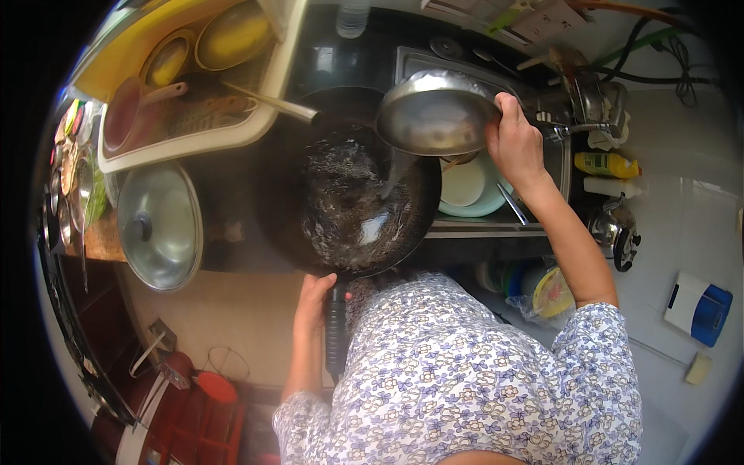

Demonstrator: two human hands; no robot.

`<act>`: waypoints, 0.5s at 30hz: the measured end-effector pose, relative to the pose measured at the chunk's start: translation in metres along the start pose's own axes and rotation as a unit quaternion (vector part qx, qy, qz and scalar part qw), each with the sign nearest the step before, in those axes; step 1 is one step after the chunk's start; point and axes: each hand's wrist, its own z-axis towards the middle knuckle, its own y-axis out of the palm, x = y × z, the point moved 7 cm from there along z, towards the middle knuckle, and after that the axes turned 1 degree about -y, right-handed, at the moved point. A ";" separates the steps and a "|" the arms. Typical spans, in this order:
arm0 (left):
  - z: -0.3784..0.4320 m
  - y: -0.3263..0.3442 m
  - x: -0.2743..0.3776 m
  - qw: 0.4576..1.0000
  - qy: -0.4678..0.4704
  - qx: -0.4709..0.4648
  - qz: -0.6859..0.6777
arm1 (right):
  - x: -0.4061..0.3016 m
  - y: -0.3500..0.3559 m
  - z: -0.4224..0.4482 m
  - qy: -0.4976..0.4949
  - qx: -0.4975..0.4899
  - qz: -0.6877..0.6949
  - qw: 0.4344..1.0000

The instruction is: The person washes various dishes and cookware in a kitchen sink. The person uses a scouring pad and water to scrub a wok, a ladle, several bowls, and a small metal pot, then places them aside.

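Note:
A dark wok point(372, 203) with bubbling liquid in it lies before me. My left hand point(314, 299) grips the wok at the top of its black ribbed handle point(335, 331). Over the wok's right edge, my right hand point(517, 139) holds a metal bowl point(439, 116) by its rim, tilted, and a pale stream seems to fall from it into the wok. Just below the bowl, a pale green basin point(494, 200) with a white dish point(463, 183) inside stands in the sink.
A glass lid point(160, 226) with a dark knob lies left of the wok. Behind it stands a cream-rimmed plastic tub point(180, 154) of dishes and a pink pan point(123, 116). A yellow bottle point(605, 165) and a metal kettle point(614, 232) stand on the right, past the faucet point(575, 131).

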 end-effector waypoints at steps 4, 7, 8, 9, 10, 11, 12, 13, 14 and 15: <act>-0.001 0.000 0.001 1.000 0.006 0.016 0.005 | 0.071 0.021 -0.039 0.268 -0.095 0.124 0.951; 0.000 0.000 0.000 0.999 0.019 0.043 0.010 | 0.123 0.046 -0.106 0.436 -0.164 0.225 0.856; 0.001 0.001 0.000 0.999 0.016 0.040 0.015 | 0.143 0.054 -0.135 0.472 -0.188 0.229 0.830; 0.002 0.001 0.000 0.999 0.014 0.039 0.020 | 0.152 0.062 -0.164 0.534 -0.203 0.285 0.769; 0.001 0.000 0.000 0.999 0.014 0.045 0.026 | 0.159 0.073 -0.193 0.592 -0.239 0.321 0.700; -0.001 0.000 0.001 0.998 0.014 0.051 0.031 | 0.170 0.081 -0.219 0.639 -0.273 0.306 0.651; -0.001 0.001 0.002 0.998 0.014 0.055 0.037 | 0.180 0.090 -0.244 0.661 -0.302 0.296 0.620; 0.000 0.000 0.001 0.997 0.016 0.060 0.040 | 0.185 0.097 -0.265 0.681 -0.330 0.285 0.588; 0.001 -0.002 0.000 0.997 0.019 0.066 0.043 | 0.192 0.105 -0.279 0.687 -0.346 0.274 0.577; 0.000 -0.004 -0.001 0.996 0.021 0.073 0.047 | 0.195 0.111 -0.287 0.692 -0.364 0.265 0.564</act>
